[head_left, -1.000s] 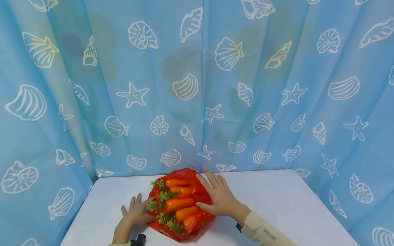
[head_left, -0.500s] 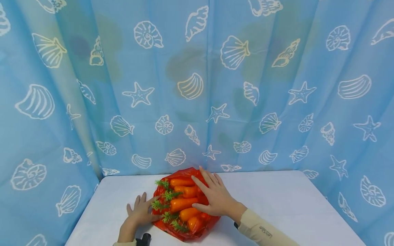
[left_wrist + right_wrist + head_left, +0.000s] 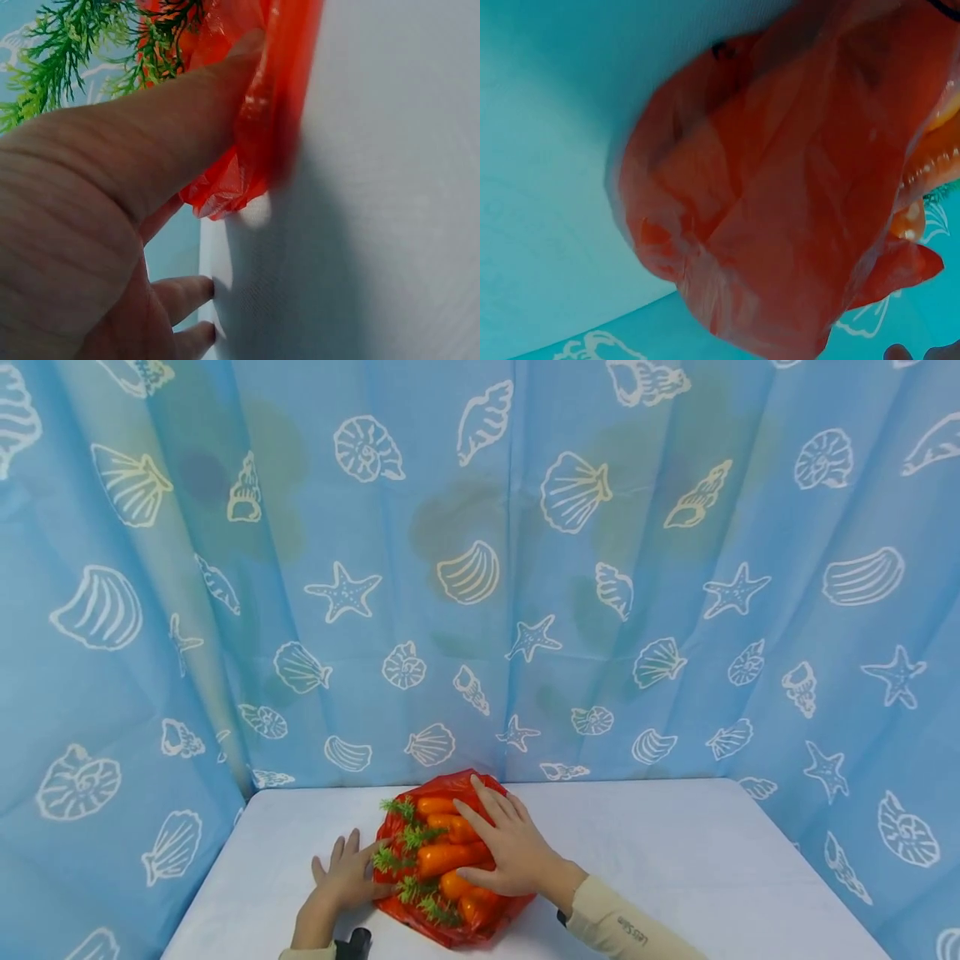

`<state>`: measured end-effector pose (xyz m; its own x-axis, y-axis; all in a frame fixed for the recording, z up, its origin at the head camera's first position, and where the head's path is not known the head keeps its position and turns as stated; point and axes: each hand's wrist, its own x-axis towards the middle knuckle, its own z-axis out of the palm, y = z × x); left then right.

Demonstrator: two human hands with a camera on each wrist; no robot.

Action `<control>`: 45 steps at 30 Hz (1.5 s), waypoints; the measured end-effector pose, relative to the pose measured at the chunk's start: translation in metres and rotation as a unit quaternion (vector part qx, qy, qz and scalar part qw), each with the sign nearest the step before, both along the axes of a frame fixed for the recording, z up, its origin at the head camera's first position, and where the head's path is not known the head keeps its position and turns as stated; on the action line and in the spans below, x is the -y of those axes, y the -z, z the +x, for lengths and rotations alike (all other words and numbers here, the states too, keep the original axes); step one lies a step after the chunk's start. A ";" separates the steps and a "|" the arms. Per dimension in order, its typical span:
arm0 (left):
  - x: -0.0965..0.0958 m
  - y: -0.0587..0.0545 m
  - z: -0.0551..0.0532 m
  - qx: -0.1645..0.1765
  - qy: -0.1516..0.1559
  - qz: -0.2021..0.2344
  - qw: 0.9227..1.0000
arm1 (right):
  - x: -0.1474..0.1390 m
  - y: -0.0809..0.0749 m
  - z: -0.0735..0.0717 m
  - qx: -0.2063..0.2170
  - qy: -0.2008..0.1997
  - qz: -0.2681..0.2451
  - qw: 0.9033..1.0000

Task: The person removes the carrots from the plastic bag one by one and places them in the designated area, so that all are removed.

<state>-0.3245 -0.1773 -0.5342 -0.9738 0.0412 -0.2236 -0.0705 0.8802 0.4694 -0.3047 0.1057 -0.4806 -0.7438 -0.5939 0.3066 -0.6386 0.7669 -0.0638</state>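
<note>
A red plastic bag (image 3: pixel 480 931) lies on the white table with several orange carrots (image 3: pixel 450 858) in its open mouth, their green leafy tops (image 3: pixel 408 889) pointing left. On the bag's left side, my left hand (image 3: pixel 347 878) has its fingers spread, with index finger and thumb reaching the bag's edge. In the left wrist view the thumb (image 3: pixel 150 127) reaches straight behind the film of the red bag (image 3: pixel 259 112). My right hand (image 3: pixel 513 852) lies spread over the right ends of the carrots and the bag. The right wrist view is filled mostly by the bag's closed end (image 3: pixel 765 195).
The white tabletop (image 3: pixel 675 860) extends to the right of the bag and on the left. A blue curtain with white shell prints (image 3: pixel 480 568) hangs behind the table and on both sides. A black wrist mount (image 3: pixel 354 943) sits below my left hand.
My right hand has slid left over the carrots, covering more of their right ends. My left hand keeps its place at the bag's edge. The head view has shifted slightly.
</note>
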 end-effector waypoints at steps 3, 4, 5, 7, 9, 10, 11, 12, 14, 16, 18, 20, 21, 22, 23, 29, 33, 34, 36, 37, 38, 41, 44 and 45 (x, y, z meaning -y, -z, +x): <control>0.001 0.000 -0.001 -0.003 -0.001 -0.001 1.000 | 0.004 0.002 -0.001 0.002 0.000 -0.003 1.000; 0.002 0.000 -0.002 -0.004 -0.001 -0.001 1.000 | 0.005 0.003 -0.001 0.004 0.000 -0.004 1.000; 0.002 0.000 -0.002 -0.006 0.000 -0.003 1.000 | 0.006 0.002 -0.001 0.005 -0.001 -0.005 1.000; 0.002 -0.001 -0.002 -0.009 0.001 -0.002 1.000 | 0.008 0.002 0.000 0.006 -0.006 -0.008 1.000; 0.002 -0.001 -0.003 -0.012 0.002 0.000 1.000 | 0.011 0.000 0.000 0.009 -0.016 -0.013 1.000; 0.002 -0.001 -0.003 -0.014 0.002 0.002 1.000 | 0.012 -0.001 0.001 0.011 -0.022 -0.016 1.000; 0.002 -0.002 -0.003 -0.015 0.001 0.003 1.000 | 0.014 -0.002 0.001 0.012 -0.027 -0.017 0.999; 0.001 -0.003 -0.003 -0.017 0.001 0.004 1.000 | 0.015 -0.003 0.002 0.013 -0.032 -0.018 0.999; 0.000 -0.003 -0.004 -0.019 0.002 0.003 1.000 | 0.017 -0.005 0.002 0.012 -0.039 -0.015 0.999; -0.001 -0.004 -0.004 -0.019 0.003 0.003 1.000 | 0.020 -0.006 0.002 0.013 -0.037 -0.010 0.999; -0.001 -0.004 -0.005 -0.021 0.005 0.002 1.000 | 0.022 -0.007 0.002 0.020 -0.034 -0.009 0.999; -0.001 -0.003 -0.005 -0.020 0.006 -0.004 1.000 | 0.026 -0.007 0.001 0.040 -0.040 -0.019 0.998; 0.000 -0.003 -0.005 -0.021 0.005 -0.005 1.000 | 0.028 -0.007 0.001 0.054 -0.045 -0.025 0.997; 0.000 -0.002 -0.005 -0.021 0.005 -0.007 1.000 | 0.030 -0.007 0.001 0.069 -0.050 -0.032 0.996; 0.001 -0.002 -0.005 -0.022 0.005 -0.011 1.000 | 0.032 -0.007 0.001 0.087 -0.057 -0.040 0.994; 0.003 0.002 -0.003 -0.022 0.004 -0.006 1.000 | 0.041 -0.002 0.000 0.151 -0.066 -0.063 0.984; 0.003 0.003 -0.002 -0.019 0.004 -0.005 1.000 | 0.045 0.001 -0.001 0.182 -0.064 -0.084 0.978; 0.003 0.003 -0.002 -0.019 0.003 -0.006 1.000 | 0.045 0.001 -0.001 0.184 -0.065 -0.087 0.977; 0.002 0.002 -0.002 -0.018 0.001 -0.004 1.000 | 0.046 0.001 -0.001 0.183 -0.066 -0.090 0.977; 0.002 0.001 -0.002 -0.017 0.000 -0.003 1.000 | 0.047 0.001 0.000 0.181 -0.068 -0.094 0.977; 0.001 0.000 -0.001 -0.016 -0.001 -0.001 1.000 | 0.048 0.001 0.000 0.179 -0.069 -0.101 0.976; 0.001 0.000 -0.001 -0.013 -0.004 0.007 1.000 | 0.050 0.002 0.001 0.187 -0.071 -0.135 0.971; 0.001 0.000 0.000 -0.013 -0.004 0.006 1.000 | 0.052 0.004 0.001 0.203 -0.069 -0.162 0.963; 0.001 0.001 0.000 -0.014 -0.004 0.006 1.000 | 0.052 0.004 0.000 0.209 -0.065 -0.165 0.962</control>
